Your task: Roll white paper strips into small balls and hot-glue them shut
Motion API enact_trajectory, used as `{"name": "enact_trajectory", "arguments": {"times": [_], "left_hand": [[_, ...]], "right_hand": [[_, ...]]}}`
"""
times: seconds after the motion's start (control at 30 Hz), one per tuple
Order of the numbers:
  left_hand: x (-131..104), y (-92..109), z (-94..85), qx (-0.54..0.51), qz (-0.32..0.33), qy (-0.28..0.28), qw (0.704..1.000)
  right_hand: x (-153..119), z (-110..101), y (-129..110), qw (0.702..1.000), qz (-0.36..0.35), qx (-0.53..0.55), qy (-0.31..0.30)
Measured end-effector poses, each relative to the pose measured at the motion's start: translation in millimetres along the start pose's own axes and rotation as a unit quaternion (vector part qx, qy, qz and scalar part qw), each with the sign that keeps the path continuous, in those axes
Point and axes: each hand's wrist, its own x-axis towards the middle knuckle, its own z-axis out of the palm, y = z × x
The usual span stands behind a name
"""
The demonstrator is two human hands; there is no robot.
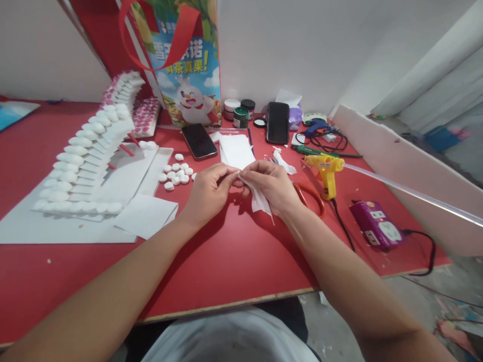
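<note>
Over the middle of the red table, my left hand (209, 193) and my right hand (273, 186) meet at the fingertips. Both pinch a piece of white tissue paper (260, 201), whose loose end hangs below my right fingers. The part between the fingertips is mostly hidden. Just behind the hands lies a stack of white paper (236, 151). To the left of my left hand sits a cluster of small white rounded pieces (176, 173). Near my right hand are scissors with orange handles (313, 198) and a crumpled white scrap (285, 163).
A curved white model (86, 151) stands at left on white board. Behind are a phone (199, 141), paint jars (240, 116) and a large printed bag (192, 75). At right, a yellow glue gun (324, 171) with a long glue stick and a purple power strip (377, 226) trail cords.
</note>
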Motion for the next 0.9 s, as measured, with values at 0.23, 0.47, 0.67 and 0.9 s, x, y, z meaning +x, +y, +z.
{"name": "enact_trajectory", "arguments": {"times": [0.23,0.47,0.67,0.9], "left_hand": [[-0.9,-5.0,1.7,0.035,0.010,0.025,0.999],[-0.5,-8.6,2.1,0.121,0.092,0.062,0.987],[0.1,-17.8,1.4,0.280,0.233,0.049,0.930],[3.1,-23.3,1.1,0.272,0.308,0.062,0.910]], "right_hand": [[-2.4,5.1,1.9,1.000,-0.006,-0.023,0.021],[-2.6,5.7,2.4,0.999,0.006,-0.025,0.027],[-3.4,6.9,2.9,0.997,-0.032,-0.050,0.042],[-5.2,6.2,-1.7,0.999,-0.013,0.026,0.032]]}}
